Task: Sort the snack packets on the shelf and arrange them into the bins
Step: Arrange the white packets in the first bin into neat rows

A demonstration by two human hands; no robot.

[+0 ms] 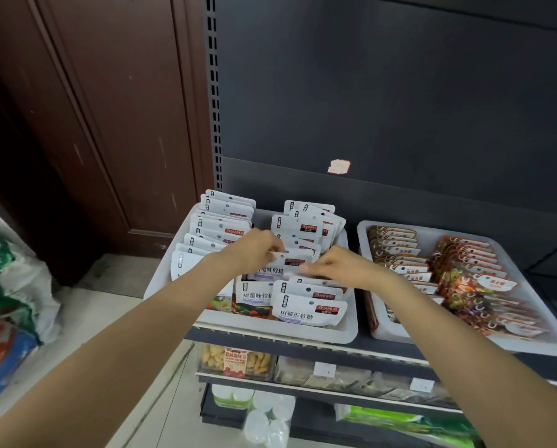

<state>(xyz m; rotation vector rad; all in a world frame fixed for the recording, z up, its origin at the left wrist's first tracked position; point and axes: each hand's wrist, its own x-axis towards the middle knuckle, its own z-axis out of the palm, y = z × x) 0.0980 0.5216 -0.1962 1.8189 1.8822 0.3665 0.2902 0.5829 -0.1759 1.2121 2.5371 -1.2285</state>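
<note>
Plainly readable on the white snack packets is a red tag with "ZIRANPEI", and the front packet bears the characters 树莓形软糖; the one to its left reads 树莓味软糖. These packets stand upright in rows inside a white bin at the left end of the dark shelf, one row along the bin's left side and another at the back right. Both hands reach into the middle of this bin. The left hand has its grip clamped on the top left edge of a white packet, fingers curled over it. The right hand pinches the same packet's right edge, thumb and fingers closed on it. That packet sits upright among the others, between the two rows.

Just beside, to the right, a second white bin holds orange-and-brown packets in overlapping rows, with white labels whose writing is too small to read. On the lower shelf a clear box of yellow snacks carries a red-and-white label. A torn sticker clings to the dark back panel. Coloured sacks lie on the floor at left.
</note>
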